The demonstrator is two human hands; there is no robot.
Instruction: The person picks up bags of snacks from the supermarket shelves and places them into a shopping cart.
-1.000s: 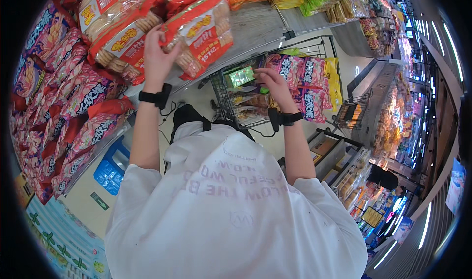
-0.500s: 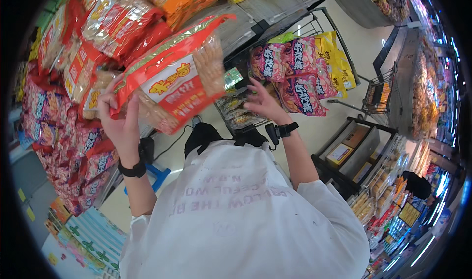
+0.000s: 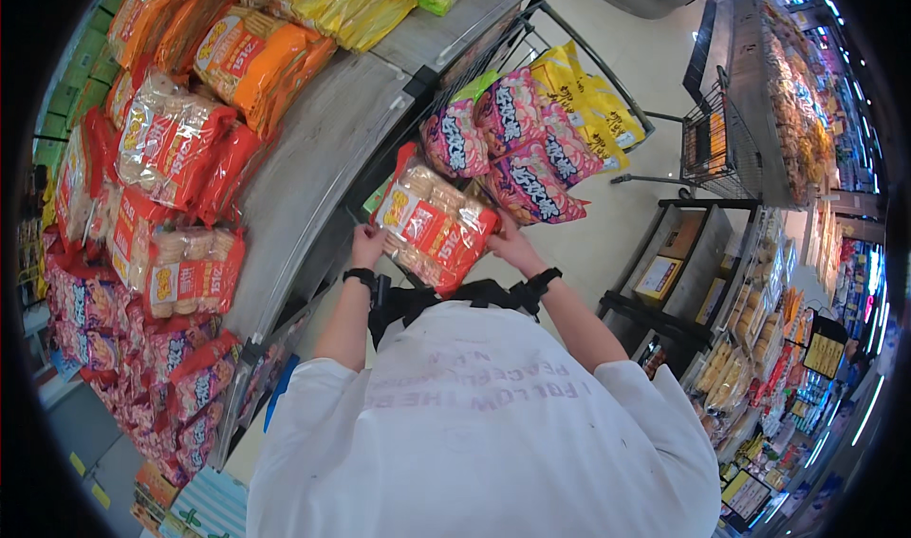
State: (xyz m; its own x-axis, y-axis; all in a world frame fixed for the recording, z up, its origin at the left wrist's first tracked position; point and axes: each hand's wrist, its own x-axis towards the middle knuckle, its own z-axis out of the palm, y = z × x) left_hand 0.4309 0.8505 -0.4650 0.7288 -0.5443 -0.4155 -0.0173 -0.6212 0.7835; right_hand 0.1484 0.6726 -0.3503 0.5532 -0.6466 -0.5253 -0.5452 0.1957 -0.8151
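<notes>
A red clear-fronted bag of rice crackers [image 3: 429,217] is held low over the near end of the shopping cart [image 3: 607,64]. My left hand [image 3: 368,246] is closed at its left edge, where the fingertips are partly hidden. Gripping the opposite edge is my right hand [image 3: 515,247], fingers wrapped at the corner. Just beyond the bag, several pink-purple snack bags [image 3: 536,182] lie in the cart, with yellow bags [image 3: 588,102] behind them.
On the left, a grey display shelf [image 3: 327,125] carries red cracker bags [image 3: 171,144], orange bags [image 3: 256,64] and yellow packs [image 3: 342,2]. Pink bags [image 3: 90,301] hang over its near end. Another cart [image 3: 716,144] and a dark-framed rack [image 3: 674,263] stand at the right.
The cracker bag has moved right and down, from beside the shelf to over the cart. My right hand has come to its right edge; my left hand moved right with it.
</notes>
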